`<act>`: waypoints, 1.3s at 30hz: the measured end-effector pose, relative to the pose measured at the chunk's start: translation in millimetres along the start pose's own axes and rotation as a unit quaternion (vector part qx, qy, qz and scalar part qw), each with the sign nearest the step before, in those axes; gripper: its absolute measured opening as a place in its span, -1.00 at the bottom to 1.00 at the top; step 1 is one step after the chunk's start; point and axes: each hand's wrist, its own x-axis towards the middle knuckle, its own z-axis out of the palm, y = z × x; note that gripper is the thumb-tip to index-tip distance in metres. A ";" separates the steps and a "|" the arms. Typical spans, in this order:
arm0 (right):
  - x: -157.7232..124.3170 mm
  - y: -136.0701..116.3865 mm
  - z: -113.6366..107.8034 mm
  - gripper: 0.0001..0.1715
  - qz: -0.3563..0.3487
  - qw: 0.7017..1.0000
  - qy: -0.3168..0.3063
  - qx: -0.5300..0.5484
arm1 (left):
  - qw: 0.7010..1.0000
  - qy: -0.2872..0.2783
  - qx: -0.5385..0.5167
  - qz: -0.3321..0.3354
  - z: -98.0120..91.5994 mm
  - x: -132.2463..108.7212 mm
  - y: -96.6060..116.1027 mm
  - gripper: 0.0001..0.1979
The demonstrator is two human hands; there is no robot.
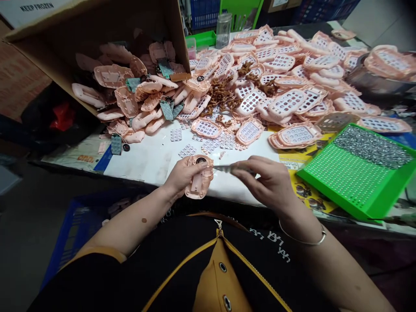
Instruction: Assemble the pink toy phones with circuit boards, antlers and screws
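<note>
My left hand [182, 174] grips a pink plastic casing half [197, 186] near the table's front edge, with its inside facing up. A round black speaker [200, 160] sits in the upper part of the casing, and my thumb lies just below it. In my right hand [268, 178], fingers closed, is a slim grey metal tool [222, 168]. Its thin tip meets the casing's right edge beside my left thumb. Whether it is a blade or tweezers I cannot make out. Small white keypad pieces [210, 145] lie on the white sheet just beyond.
At the left, a cardboard box [29, 56] on its side spills casings with green circuit boards [166, 110]. Many pink front shells [287, 103] are heaped at the back. A green perforated tray [346, 175] with metal screws [373, 147] stands at the right. A blue crate [69, 234] sits below.
</note>
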 end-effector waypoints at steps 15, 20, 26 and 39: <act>14.1 21.3 -20.9 -0.54 0.088 0.988 -0.090 0.091 | 0.993 -0.082 -0.034 -0.074 -5.9 -0.3 -8.3 -0.77; 16.9 28.3 -16.3 -0.70 0.052 0.998 -0.010 -0.039 | 0.991 -0.093 -0.050 -0.081 -3.4 1.6 -9.0 -0.76; 22.8 19.9 -7.6 -0.63 0.165 0.982 -0.036 0.085 | 0.991 -0.093 -0.046 -0.090 -4.4 2.5 -11.5 -0.77; 34.4 15.7 8.0 -0.60 0.261 0.933 -0.012 0.249 | 0.979 -0.123 -0.119 -0.113 -3.3 -1.8 -11.5 -0.57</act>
